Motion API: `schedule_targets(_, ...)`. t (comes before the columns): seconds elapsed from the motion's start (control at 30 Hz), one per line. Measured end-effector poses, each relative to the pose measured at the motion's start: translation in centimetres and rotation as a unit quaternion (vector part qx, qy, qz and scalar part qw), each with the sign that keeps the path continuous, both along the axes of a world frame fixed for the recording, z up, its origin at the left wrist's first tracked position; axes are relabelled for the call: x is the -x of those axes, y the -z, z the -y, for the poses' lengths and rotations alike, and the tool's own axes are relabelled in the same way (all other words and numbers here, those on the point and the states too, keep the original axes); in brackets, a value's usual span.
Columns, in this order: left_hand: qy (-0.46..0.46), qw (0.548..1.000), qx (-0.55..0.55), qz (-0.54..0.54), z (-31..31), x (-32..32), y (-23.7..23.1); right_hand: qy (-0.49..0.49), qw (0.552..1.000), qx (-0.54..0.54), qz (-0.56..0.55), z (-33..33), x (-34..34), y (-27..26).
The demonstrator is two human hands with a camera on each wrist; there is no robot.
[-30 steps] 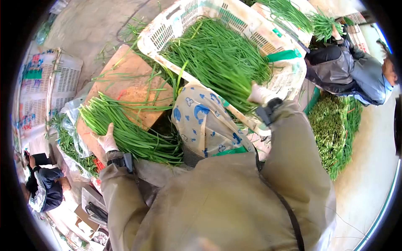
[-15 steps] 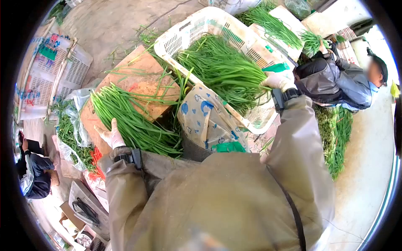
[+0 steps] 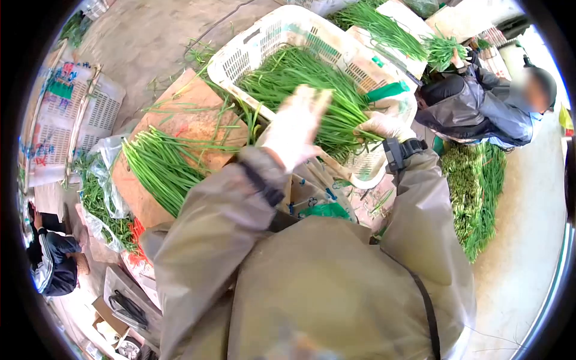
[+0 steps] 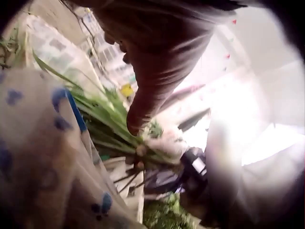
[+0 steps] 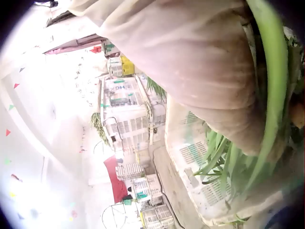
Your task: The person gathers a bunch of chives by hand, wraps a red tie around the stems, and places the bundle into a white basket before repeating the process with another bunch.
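My gloved right hand (image 3: 387,125) grips the butt ends of a bunch of long green chives (image 3: 342,111), whose leaves lie across the white plastic basket (image 3: 255,45). Green leaves (image 5: 274,62) cross close to that hand in the right wrist view. Over the basket's near edge is my gloved left hand (image 3: 295,127), slightly blurred, fingers straight and thumb apart, with nothing held. Its thumb (image 4: 143,107) overlaps the chives in the left wrist view. Another pile of chives (image 3: 162,168) lies on the brown board (image 3: 198,90) at left, partly hidden by my left sleeve.
A patterned cloth (image 4: 33,129) lies between me and the basket. Trimmed chives (image 3: 471,192) are stacked at right, below a seated person (image 3: 480,102) who holds a green bunch (image 3: 442,53). Left of the board are a plastic bag of greens (image 3: 105,192) and crates (image 3: 60,120).
My left hand has left the pile on the board and swung right, over the basket. The right hand, still gripping its chives, has shifted only slightly.
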State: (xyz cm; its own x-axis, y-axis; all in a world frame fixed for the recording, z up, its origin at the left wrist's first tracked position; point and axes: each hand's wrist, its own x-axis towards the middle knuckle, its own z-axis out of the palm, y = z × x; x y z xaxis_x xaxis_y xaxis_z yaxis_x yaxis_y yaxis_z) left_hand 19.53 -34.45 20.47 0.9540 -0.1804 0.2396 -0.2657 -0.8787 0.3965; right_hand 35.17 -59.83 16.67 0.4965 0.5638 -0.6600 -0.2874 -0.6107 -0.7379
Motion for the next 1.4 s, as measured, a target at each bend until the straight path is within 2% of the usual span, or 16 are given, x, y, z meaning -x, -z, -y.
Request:
schedule_targets(0.13, 0.115, 0.985, -0.124, -0.022, 5.6, -5.6, 4.1, -0.022, 0.995, 0.099, 0.015, -2.7, 1.7, -3.8)
schedule_targets(0.33, 0.161, 0.983, 0.011, -0.086, 4.7, -9.2, 7.7, -0.085, 0.996, 0.024, -0.010, -2.6, 1.7, -0.2)
schedule_targets(0.4, 0.167, 0.929, -0.011, -0.331, 4.1, -10.0, 5.8, 0.030, 0.980, -0.077, -0.183, -2.4, 1.9, 0.5)
schedule_targets(0.47, 0.162, 0.956, 0.011, -0.244, 4.0, -10.0, 8.5, 0.009, 0.993, -0.031, -0.113, -2.1, 2.4, -0.2)
schedule_targets(0.53, 0.115, 0.967, -0.015, -0.227, 4.2, -9.9, 7.6, 0.220, 0.946, -0.173, -0.162, -0.5, 2.9, 2.1)
schedule_targets(0.67, -0.002, 0.983, 0.121, -0.135, 2.7, -9.7, 7.6, 0.212, 0.937, -0.254, -0.110, 5.7, 0.5, 7.7)
schedule_targets(0.73, -0.030, 0.963, 0.267, -0.034, 1.7, -9.1, 7.8, 0.255, 0.954, 0.015, 0.154, 4.6, 1.1, 8.7)
schedule_targets(0.77, -0.030, 0.964, 0.263, -0.028, 1.0, -8.7, 8.0, 0.152, 0.934, 0.157, 0.283, 7.0, 1.3, 10.4)
schedule_targets(0.83, -0.080, 0.842, 0.534, 0.010, -1.4, -7.8, 6.5, 0.040, 0.866, 0.284, 0.409, 7.3, 2.0, 9.1)
schedule_targets(0.87, -0.090, 0.892, 0.415, 0.156, -3.4, -7.0, 5.1, 0.149, 0.855, 0.176, 0.465, 7.5, 1.7, 9.7)
schedule_targets(0.93, -0.142, 0.744, 0.645, 0.099, -6.3, -5.0, 0.6, 0.295, 0.847, -0.050, 0.440, 4.5, 1.6, 6.5)
schedule_targets(1.0, -0.121, 0.597, 0.786, 0.103, -8.6, -2.9, -2.9, 0.279, 0.874, -0.214, 0.337, -1.9, 3.9, -1.8)
schedule_targets(1.07, -0.100, 0.564, 0.816, 0.084, -10.5, -0.5, -5.4, 0.143, 0.869, -0.262, 0.395, -7.9, 7.9, -9.4)
schedule_targets(1.2, -0.059, 0.431, 0.897, 0.080, -11.1, 4.5, -8.6, -0.150, 0.819, -0.265, 0.487, -15.9, 11.9, -11.3)
schedule_targets(1.27, -0.121, 0.426, 0.894, 0.067, -12.1, 6.2, -7.5, -0.153, 0.919, -0.198, 0.305, -18.0, 14.3, -10.5)
schedule_targets(1.4, -0.134, 0.349, 0.927, 0.018, -10.4, 8.2, -2.0, -0.149, 0.947, -0.197, 0.205, -19.1, 15.9, -7.0)
